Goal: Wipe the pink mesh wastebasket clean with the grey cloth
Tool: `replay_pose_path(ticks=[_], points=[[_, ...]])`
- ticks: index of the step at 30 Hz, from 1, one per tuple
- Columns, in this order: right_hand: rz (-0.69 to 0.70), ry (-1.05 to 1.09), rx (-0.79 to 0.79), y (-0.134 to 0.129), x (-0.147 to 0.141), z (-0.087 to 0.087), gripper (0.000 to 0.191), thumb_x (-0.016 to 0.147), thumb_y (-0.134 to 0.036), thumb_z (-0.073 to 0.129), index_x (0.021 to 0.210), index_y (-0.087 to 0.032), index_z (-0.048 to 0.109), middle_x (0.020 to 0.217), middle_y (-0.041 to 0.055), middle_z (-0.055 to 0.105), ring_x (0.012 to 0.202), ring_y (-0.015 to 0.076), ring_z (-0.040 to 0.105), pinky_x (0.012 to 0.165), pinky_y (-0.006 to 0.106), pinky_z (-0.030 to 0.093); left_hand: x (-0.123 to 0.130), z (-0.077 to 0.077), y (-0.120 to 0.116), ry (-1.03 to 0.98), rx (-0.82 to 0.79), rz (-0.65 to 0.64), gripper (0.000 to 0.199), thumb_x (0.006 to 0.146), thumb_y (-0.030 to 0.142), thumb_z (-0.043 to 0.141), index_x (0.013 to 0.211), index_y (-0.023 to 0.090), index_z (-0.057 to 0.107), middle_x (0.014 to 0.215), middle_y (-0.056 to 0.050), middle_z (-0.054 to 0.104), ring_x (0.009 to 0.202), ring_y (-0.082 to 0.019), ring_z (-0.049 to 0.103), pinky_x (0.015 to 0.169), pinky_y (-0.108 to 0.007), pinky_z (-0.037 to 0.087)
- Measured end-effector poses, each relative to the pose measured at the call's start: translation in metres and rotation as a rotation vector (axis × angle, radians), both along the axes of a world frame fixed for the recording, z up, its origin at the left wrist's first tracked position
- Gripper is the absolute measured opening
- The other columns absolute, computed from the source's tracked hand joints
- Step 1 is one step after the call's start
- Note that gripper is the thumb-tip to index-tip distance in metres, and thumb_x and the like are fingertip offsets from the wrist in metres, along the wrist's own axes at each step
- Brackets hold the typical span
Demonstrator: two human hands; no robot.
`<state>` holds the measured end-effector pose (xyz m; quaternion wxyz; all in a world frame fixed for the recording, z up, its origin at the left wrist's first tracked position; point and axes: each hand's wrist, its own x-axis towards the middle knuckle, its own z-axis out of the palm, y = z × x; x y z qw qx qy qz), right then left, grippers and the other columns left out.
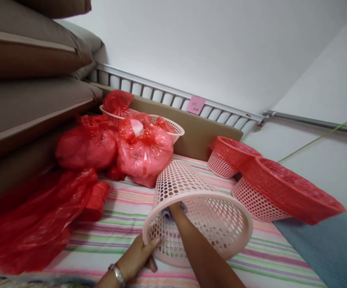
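Note:
A pale pink perforated basket point(185, 176) lies tipped on the striped sheet, its round mouth facing me. My left hand point(140, 254), with a bangle at the wrist, grips the basket's rim at the lower left, thumb over the edge. Deep inside the basket reaches my right hand point(176, 209), at a bunched purplish cloth point(169, 215). Its fingers are hidden by the cloth and the basket wall, so its grip cannot be made out.
Red bags point(145, 156) stand behind the basket, with loose red plastic point(38, 220) and a red roll point(97, 202) at left. Red-lined baskets point(260, 204) stand right. Stacked brown cushions point(35, 100) rise at left; a metal rail point(161, 87) runs behind. A blue cloth point(326, 240) lies right.

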<state>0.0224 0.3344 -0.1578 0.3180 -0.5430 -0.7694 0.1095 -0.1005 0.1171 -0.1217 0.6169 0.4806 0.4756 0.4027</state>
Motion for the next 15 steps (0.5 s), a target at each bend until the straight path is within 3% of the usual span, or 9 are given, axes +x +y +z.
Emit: replay_pose_path(ticks=[5,7,11,15], points=[[-0.011,-0.021,-0.043,-0.007,0.008,0.001,0.032,0.081,-0.024,0.042,0.105,-0.021,0.064,0.114,0.0083,0.063,0.114,0.0228,0.051,0.1,0.037,0.034,-0.009,-0.002,0.003,0.057,0.045,0.036,0.054,0.079,0.059,0.05,0.1,0.011,0.062,0.048,-0.002,0.062,0.045,-0.016,0.061,0.046,-0.023,0.046],[-0.015,-0.024,-0.046,-0.018,0.009,0.002,0.034,0.081,-0.024,0.043,0.108,-0.019,0.063,0.118,0.0101,0.061,0.116,0.0238,0.05,0.102,0.039,0.032,-0.01,-0.005,0.005,0.068,0.017,0.051,0.057,0.079,0.061,0.049,0.103,0.01,0.061,0.045,-0.001,0.061,0.041,-0.015,0.059,0.043,-0.023,0.046],[-0.009,-0.027,-0.045,-0.053,0.009,0.008,0.036,0.078,-0.023,0.048,0.111,-0.016,0.062,0.119,0.0126,0.059,0.115,0.0253,0.05,0.1,0.04,0.034,-0.004,-0.011,0.006,0.027,-0.048,0.037,0.067,0.081,0.063,0.041,0.123,0.011,0.047,0.041,0.001,0.06,0.037,-0.016,0.06,0.041,-0.023,0.047],[0.047,0.012,-0.049,-0.104,0.013,0.01,0.032,0.078,-0.021,0.048,0.104,-0.017,0.065,0.111,0.0104,0.062,0.107,0.0237,0.055,0.095,0.037,0.039,0.001,-0.007,0.002,0.012,0.008,0.092,0.067,0.081,0.062,0.043,0.124,0.011,0.046,0.047,-0.001,0.064,0.041,-0.015,0.063,0.042,-0.021,0.048]])
